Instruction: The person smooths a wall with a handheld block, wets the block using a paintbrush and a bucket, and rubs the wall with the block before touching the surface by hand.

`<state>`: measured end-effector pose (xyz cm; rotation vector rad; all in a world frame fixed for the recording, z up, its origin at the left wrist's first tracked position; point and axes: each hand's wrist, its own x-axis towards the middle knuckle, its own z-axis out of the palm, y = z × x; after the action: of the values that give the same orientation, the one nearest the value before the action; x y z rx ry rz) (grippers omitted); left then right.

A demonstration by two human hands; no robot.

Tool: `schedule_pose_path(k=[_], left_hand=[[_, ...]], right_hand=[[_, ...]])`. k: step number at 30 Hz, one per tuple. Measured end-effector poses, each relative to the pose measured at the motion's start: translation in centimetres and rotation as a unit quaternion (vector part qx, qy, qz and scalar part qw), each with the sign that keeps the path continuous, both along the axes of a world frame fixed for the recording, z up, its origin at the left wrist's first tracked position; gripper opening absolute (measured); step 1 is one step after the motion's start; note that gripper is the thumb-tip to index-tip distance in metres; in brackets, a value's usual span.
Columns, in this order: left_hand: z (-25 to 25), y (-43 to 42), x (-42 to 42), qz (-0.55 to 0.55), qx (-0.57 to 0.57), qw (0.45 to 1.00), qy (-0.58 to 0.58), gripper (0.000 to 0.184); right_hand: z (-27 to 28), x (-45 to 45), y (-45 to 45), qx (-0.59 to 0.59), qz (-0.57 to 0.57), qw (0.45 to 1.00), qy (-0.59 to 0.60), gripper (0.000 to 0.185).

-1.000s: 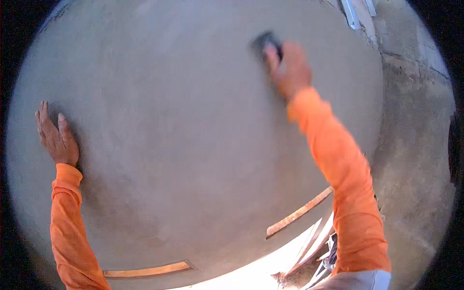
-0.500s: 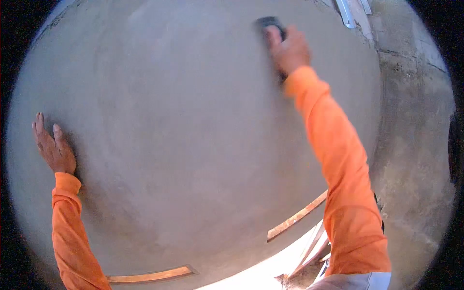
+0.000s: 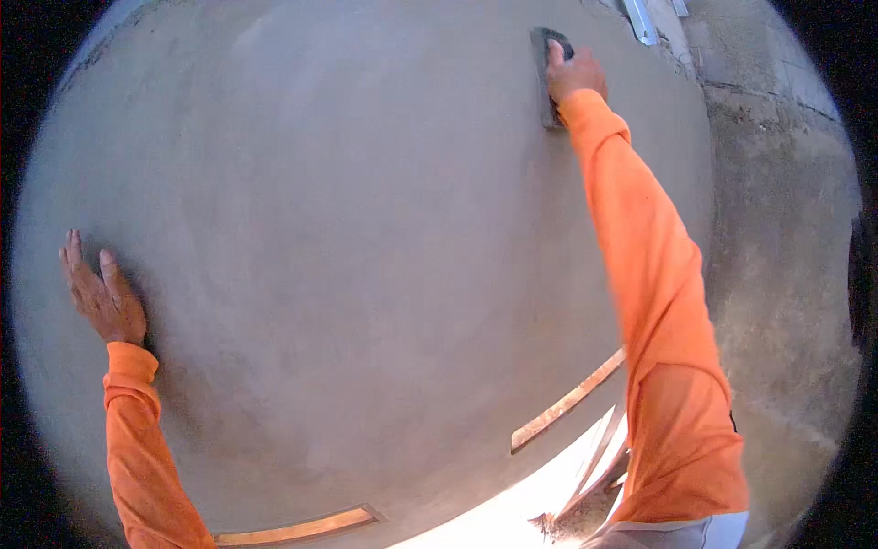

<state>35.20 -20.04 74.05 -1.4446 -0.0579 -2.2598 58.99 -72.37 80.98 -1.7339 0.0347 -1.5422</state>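
A broad grey plastered wall (image 3: 366, 229) fills most of the view, smooth with faint cloudy marks. High up toward its right edge, my right hand (image 3: 580, 75) is closed around a dark plastering float (image 3: 551, 110), whose long narrow face lies along the wall. The float's handle is largely covered by my fingers. On the far left, my left hand (image 3: 106, 302) is open with its fingers stretched upward, very close to the wall; I cannot tell whether the palm presses on it. Orange sleeves cover both arms.
Two orange-brown strips, one at the bottom (image 3: 297, 528) and one lower right (image 3: 567, 403), are set in the wall's lower part. A rougher, stained wall section (image 3: 777, 220) stands at the right. A pale metal strip (image 3: 642, 23) shows at the top. Bright light glares below.
My right hand has moved the float right and slightly up along the wall. My left hand sits slightly lower in view, still open.
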Motion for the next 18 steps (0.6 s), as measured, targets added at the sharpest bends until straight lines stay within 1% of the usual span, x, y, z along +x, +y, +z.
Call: schedule_pose_path(k=[2, 3, 4, 5, 6, 7, 8, 9, 11, 13, 14, 16, 17, 18], left_hand=[[-0.1, -0.6, -0.4, 0.008, 0.000, 1.000, 0.002, 0.047], [-0.3, -0.9, -0.3, 0.015, 0.001, 1.000, 0.003, 0.046], [-0.5, -1.3, -0.1, 0.011, -0.002, 1.000, 0.004, 0.046], [-0.6, -1.6, -0.1, 0.011, 0.000, 1.000, 0.000, 0.046], [-0.5, -1.8, -0.4, 0.015, 0.005, 1.000, -0.004, 0.047], [-0.8, -1.6, -0.6, 0.018, 0.003, 1.000, -0.004, 0.047], [-0.7, -1.5, -0.5, 0.026, 0.000, 1.000, -0.002, 0.047], [-0.7, -1.3, -0.4, 0.033, -0.002, 0.999, -0.002, 0.047], [-0.2, -1.0, -0.7, 0.018, -0.015, 1.000, -0.010, 0.047], [-0.2, -0.6, -0.5, 0.003, -0.024, 1.000, -0.003, 0.048], [0.0, -0.4, -0.4, 0.006, -0.018, 1.000, -0.004, 0.048], [-0.7, -0.4, -0.6, 0.007, -0.022, 1.000, 0.003, 0.048], [-0.6, -0.9, -0.7, 0.004, -0.018, 1.000, -0.001, 0.048], [-0.6, -1.2, -0.6, 0.002, -0.017, 1.000, -0.006, 0.048]], right_hand=[[-2.5, 1.8, -2.1, 0.020, -0.031, 0.998, 0.056, 0.058], [-6.8, 2.8, -2.1, 0.042, 0.004, 0.998, 0.035, 0.059], [-11.4, 1.1, -0.5, 0.016, 0.017, 0.999, 0.023, 0.054], [-15.9, 0.7, 0.9, -0.047, 0.073, 0.996, 0.003, 0.047], [-18.4, -1.3, 3.2, -0.121, 0.064, 0.989, -0.052, 0.043], [-19.4, -2.8, 5.5, -0.196, 0.054, 0.974, -0.100, 0.039], [-17.4, -3.3, 6.0, -0.216, 0.046, 0.969, -0.108, 0.040], [-13.8, -3.4, 5.7, -0.237, 0.037, 0.964, -0.119, 0.041], [-6.1, -2.5, 3.3, -0.127, 0.025, 0.990, -0.057, 0.046], [-1.9, 1.3, -0.5, -0.039, -0.012, 0.998, -0.055, 0.050], [-2.4, 1.5, -1.1, -0.037, -0.015, 0.997, -0.059, 0.050], [-6.1, 2.0, -1.0, 0.004, -0.021, 0.999, -0.033, 0.055], [-9.6, 1.3, -0.2, 0.009, 0.013, 1.000, -0.017, 0.049], [-14.3, 0.1, 1.4, -0.037, 0.060, 0.995, -0.067, 0.044]])
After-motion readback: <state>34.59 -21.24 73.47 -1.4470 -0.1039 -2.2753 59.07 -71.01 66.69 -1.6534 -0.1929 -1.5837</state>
